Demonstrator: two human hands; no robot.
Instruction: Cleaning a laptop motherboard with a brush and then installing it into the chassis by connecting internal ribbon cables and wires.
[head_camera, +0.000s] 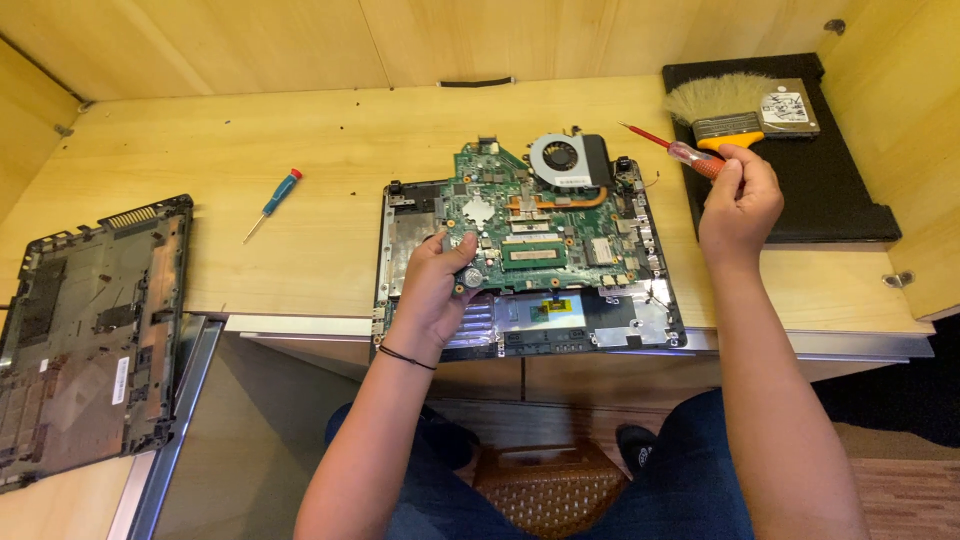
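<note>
Pale wooden desk (250, 140) between wooden walls (250, 40), wood floor (900, 490) below.

White rectangular label (120, 380) on black bottom cover (90, 330), far left; pale label (787, 106) atop silver hard drive (795, 108), upper right; no screens, packages.
</note>
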